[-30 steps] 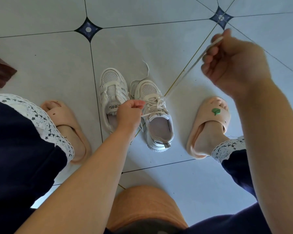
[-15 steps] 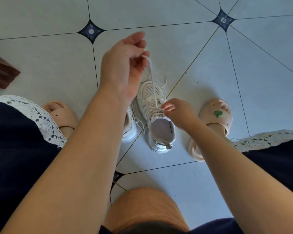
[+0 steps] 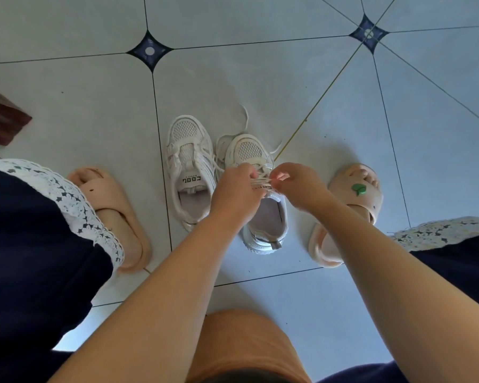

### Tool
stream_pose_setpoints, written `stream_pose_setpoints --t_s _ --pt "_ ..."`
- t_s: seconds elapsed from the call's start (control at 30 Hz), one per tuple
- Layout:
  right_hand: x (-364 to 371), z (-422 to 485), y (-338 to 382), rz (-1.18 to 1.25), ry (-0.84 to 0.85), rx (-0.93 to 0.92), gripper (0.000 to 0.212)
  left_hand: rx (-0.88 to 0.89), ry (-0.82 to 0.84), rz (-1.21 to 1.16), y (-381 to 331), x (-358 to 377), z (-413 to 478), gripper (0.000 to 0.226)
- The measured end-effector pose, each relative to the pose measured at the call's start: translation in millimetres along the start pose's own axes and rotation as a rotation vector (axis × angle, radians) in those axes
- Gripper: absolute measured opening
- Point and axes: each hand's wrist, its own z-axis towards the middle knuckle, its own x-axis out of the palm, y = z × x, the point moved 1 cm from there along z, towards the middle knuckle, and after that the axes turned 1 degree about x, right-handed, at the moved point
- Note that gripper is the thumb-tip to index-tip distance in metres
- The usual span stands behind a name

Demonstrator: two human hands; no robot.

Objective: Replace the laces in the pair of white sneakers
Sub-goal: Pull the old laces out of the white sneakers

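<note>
The tiled floor (image 3: 260, 78) carries everything, and the person crouches over it with a pink slipper (image 3: 114, 205) on either side of the work. The pair stands between the feet, toes pointing away. The far-left sneaker (image 3: 190, 161) lies untouched, its tongue bare. The other sneaker (image 3: 249, 149) sits just beside it under both hands. The left hand (image 3: 234, 194) and right hand (image 3: 299, 186) meet over the upper eyelets, each with fingers curled and pinching the lace (image 3: 260, 181) close to the tongue. The job here looks like drawing the crossings snug. It is best to pull both sides evenly, keep the flat lace untwisted, and hold the shoe down so it does not slide. The loose lace end (image 3: 245, 114) trails beyond the toe and may snag.
</note>
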Motion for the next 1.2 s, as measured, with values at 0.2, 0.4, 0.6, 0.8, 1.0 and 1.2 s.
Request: stream_pose_setpoints --t_s 0.2,0.4,0.6,0.8,1.0,1.2 --pt "-3 -20 -7 0.663 0.072 0.093 0.023 0.030 0.055 0.038 2 8 2 0.032" --pt "-43 -16 8 0.964 -0.092 0.114 0.029 0.007 0.077 0.041 7 14 -2 0.031" --pt "-103 -12 4 1.175 -0.396 0.056 0.015 -0.064 0.056 -0.054 7 11 0 0.025" --pt "-50 -7 -21 0.435 -0.225 0.318 0.033 -0.109 -0.077 -0.032 3 15 -5 0.031" --pt "0 -13 -17 0.283 -0.039 0.258 0.020 0.034 -0.127 -0.095 -11 24 -18 0.011" --pt "1 -18 -11 0.131 -0.043 0.112 0.008 0.149 -0.074 0.114 -5 36 -19 0.030"
